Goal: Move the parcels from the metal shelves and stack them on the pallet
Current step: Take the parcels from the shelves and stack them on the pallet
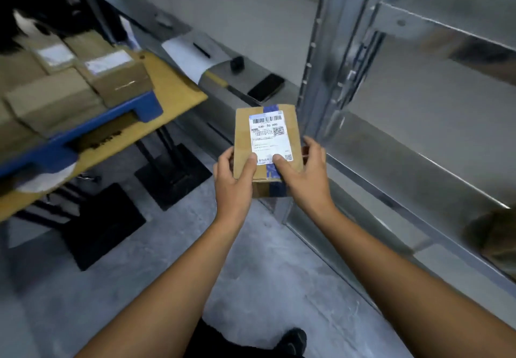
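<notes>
I hold a small brown cardboard parcel (pixel 243 134) with a white shipping label and blue tape in mid-air, between the shelves and the pallet. My left hand (pixel 233 182) grips its near left corner, thumb on top. My right hand (pixel 304 173) grips the near right side, thumb on the label. The blue pallet (pixel 111 123) sits at the left on a yellow wooden board, carrying several brown parcels (pixel 117 75). The metal shelves (pixel 405 140) rise at the right.
Another brown parcel (pixel 494 235) lies on a lower shelf at the far right edge. A black phone-like object (pixel 265 87) and a small black item (pixel 237 63) lie on a grey ledge behind. Black stand feet (pixel 173 173) sit on the concrete floor under the board.
</notes>
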The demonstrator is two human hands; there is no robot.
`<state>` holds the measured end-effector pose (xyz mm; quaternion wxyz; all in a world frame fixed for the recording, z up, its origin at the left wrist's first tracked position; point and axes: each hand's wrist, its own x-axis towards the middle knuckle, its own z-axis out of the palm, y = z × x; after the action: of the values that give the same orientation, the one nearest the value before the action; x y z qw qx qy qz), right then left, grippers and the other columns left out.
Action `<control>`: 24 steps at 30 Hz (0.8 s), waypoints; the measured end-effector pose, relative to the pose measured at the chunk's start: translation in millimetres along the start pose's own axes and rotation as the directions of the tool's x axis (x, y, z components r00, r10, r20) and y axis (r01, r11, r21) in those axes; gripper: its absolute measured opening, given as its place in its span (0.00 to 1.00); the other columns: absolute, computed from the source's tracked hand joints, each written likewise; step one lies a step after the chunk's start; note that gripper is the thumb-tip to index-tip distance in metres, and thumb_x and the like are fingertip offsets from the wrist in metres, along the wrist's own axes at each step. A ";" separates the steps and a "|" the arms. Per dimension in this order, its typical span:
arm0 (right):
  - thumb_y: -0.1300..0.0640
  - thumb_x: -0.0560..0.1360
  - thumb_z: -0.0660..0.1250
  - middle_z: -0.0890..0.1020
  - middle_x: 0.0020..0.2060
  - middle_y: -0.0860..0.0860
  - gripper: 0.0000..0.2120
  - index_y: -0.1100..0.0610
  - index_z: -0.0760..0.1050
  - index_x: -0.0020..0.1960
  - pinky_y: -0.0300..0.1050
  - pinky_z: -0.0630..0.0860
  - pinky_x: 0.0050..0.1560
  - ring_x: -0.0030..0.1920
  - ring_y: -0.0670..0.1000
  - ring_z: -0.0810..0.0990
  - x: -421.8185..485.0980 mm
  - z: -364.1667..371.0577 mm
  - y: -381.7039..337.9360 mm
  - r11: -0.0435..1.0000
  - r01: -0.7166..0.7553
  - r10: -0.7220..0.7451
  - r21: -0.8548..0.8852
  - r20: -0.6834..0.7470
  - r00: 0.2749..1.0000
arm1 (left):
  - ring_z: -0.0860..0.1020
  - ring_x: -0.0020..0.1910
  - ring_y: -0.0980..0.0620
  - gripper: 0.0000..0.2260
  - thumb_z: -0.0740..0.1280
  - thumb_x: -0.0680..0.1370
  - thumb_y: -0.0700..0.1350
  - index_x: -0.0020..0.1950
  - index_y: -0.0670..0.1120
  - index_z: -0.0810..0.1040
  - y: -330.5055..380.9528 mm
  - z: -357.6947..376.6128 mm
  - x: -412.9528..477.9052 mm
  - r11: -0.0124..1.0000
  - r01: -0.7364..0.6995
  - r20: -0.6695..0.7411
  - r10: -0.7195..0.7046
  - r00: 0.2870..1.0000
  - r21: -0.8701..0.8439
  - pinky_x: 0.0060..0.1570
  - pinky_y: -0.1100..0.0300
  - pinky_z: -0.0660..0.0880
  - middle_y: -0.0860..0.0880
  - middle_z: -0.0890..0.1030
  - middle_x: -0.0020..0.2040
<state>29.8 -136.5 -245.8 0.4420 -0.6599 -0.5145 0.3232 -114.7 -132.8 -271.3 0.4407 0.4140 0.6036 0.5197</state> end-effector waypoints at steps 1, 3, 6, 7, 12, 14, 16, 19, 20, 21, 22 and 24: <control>0.45 0.76 0.75 0.70 0.64 0.46 0.33 0.51 0.67 0.75 0.44 0.72 0.67 0.66 0.48 0.74 3.7 22.6 -13.7 1.000 0.023 -0.023 -0.007 0.034 0.999 | 0.77 0.54 0.67 0.16 0.71 0.80 0.55 0.67 0.58 0.75 3.4 -21.6 11.0 1.000 -0.003 -0.036 0.003 0.999 0.005 0.49 0.72 0.74 0.56 0.72 0.61; 0.47 0.77 0.75 0.69 0.64 0.47 0.31 0.51 0.68 0.76 0.41 0.71 0.67 0.67 0.47 0.74 9.1 69.6 -42.3 0.998 0.067 -0.067 0.007 0.092 0.993 | 0.78 0.56 0.64 0.18 0.71 0.81 0.55 0.70 0.57 0.75 8.6 -68.1 35.8 1.000 -0.015 -0.094 0.015 0.995 -0.007 0.49 0.70 0.75 0.55 0.72 0.63; 0.46 0.78 0.73 0.70 0.64 0.47 0.31 0.52 0.68 0.77 0.32 0.70 0.62 0.65 0.44 0.74 14.6 145.2 -84.2 0.993 0.110 -0.115 0.043 0.151 0.982 | 0.82 0.59 0.58 0.20 0.72 0.78 0.57 0.68 0.59 0.76 17.3 -141.6 75.5 0.996 -0.034 -0.150 0.021 0.988 -0.082 0.57 0.55 0.81 0.55 0.80 0.65; 0.46 0.78 0.73 0.70 0.64 0.47 0.31 0.52 0.68 0.77 0.25 0.68 0.58 0.64 0.42 0.75 16.7 170.4 -97.4 0.991 0.123 -0.131 0.056 0.164 0.978 | 0.83 0.58 0.57 0.20 0.72 0.77 0.57 0.68 0.59 0.76 20.1 -165.9 88.4 0.994 -0.042 -0.174 0.025 0.984 -0.097 0.59 0.51 0.81 0.56 0.82 0.63; 0.45 0.79 0.72 0.69 0.68 0.48 0.33 0.51 0.65 0.80 0.25 0.67 0.56 0.65 0.40 0.74 27.7 277.7 -159.0 0.977 0.181 -0.204 0.115 0.239 0.949 | 0.83 0.57 0.58 0.17 0.72 0.80 0.52 0.67 0.57 0.75 36.4 -271.2 141.4 0.991 -0.082 -0.280 0.050 0.959 -0.105 0.60 0.52 0.81 0.57 0.84 0.60; 0.46 0.79 0.72 0.71 0.70 0.48 0.32 0.50 0.66 0.79 0.27 0.68 0.59 0.64 0.36 0.73 32.1 320.5 -184.1 0.965 0.219 -0.251 0.142 0.272 0.929 | 0.83 0.57 0.60 0.18 0.72 0.80 0.51 0.69 0.55 0.75 43.5 -311.9 161.0 0.988 -0.110 -0.327 0.070 0.942 -0.106 0.58 0.57 0.80 0.57 0.84 0.60; 0.47 0.79 0.72 0.73 0.68 0.47 0.30 0.49 0.68 0.78 0.29 0.70 0.61 0.62 0.29 0.72 38.8 361.9 -206.2 0.952 0.256 -0.296 0.165 0.304 0.905 | 0.82 0.56 0.62 0.18 0.72 0.80 0.51 0.69 0.55 0.75 48.5 -349.7 182.4 0.987 -0.115 -0.371 0.065 0.926 -0.115 0.55 0.62 0.78 0.57 0.84 0.60; 0.44 0.79 0.71 0.72 0.67 0.45 0.30 0.47 0.68 0.78 0.48 0.76 0.68 0.65 0.35 0.73 54.0 419.7 -233.2 0.939 0.280 -0.335 0.197 0.361 0.870 | 0.83 0.59 0.59 0.19 0.73 0.79 0.53 0.68 0.56 0.75 52.2 -397.8 216.4 0.983 -0.125 -0.422 0.059 0.905 -0.132 0.59 0.56 0.79 0.56 0.84 0.61; 0.42 0.78 0.70 0.72 0.67 0.45 0.31 0.47 0.67 0.78 0.53 0.77 0.68 0.67 0.39 0.73 61.2 438.7 -240.1 0.937 0.281 -0.342 0.207 0.381 0.859 | 0.83 0.59 0.58 0.19 0.73 0.78 0.54 0.69 0.56 0.75 52.6 -410.8 227.8 0.983 -0.123 -0.440 0.053 0.896 -0.133 0.60 0.55 0.79 0.56 0.84 0.61; 0.40 0.78 0.70 0.72 0.67 0.45 0.32 0.46 0.67 0.78 0.56 0.77 0.67 0.68 0.42 0.74 68.5 457.6 -246.5 0.937 0.275 -0.343 0.216 0.405 0.848 | 0.83 0.59 0.58 0.19 0.72 0.79 0.53 0.69 0.55 0.75 52.2 -423.5 239.6 0.984 -0.124 -0.461 0.050 0.886 -0.131 0.60 0.55 0.79 0.56 0.84 0.61; 0.39 0.77 0.69 0.72 0.68 0.44 0.32 0.45 0.67 0.78 0.57 0.77 0.67 0.68 0.44 0.75 77.2 477.2 -252.0 0.936 0.275 -0.345 0.219 0.427 0.836 | 0.83 0.59 0.58 0.19 0.72 0.80 0.52 0.69 0.54 0.75 52.4 -434.9 251.4 0.984 -0.127 -0.487 0.050 0.872 -0.126 0.59 0.56 0.80 0.56 0.85 0.60; 0.36 0.75 0.68 0.73 0.69 0.44 0.33 0.43 0.68 0.76 0.58 0.77 0.67 0.69 0.45 0.75 94.9 516.7 -264.4 0.930 0.292 -0.365 0.224 0.468 0.804 | 0.83 0.57 0.60 0.17 0.72 0.81 0.50 0.69 0.54 0.76 52.3 -457.3 277.5 0.984 -0.134 -0.545 0.050 0.837 -0.115 0.58 0.59 0.80 0.57 0.85 0.59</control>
<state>-504.8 105.8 -207.8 0.3874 -0.4206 -0.6941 0.4373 -627.2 19.1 -215.0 0.2571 0.2455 0.6420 0.6793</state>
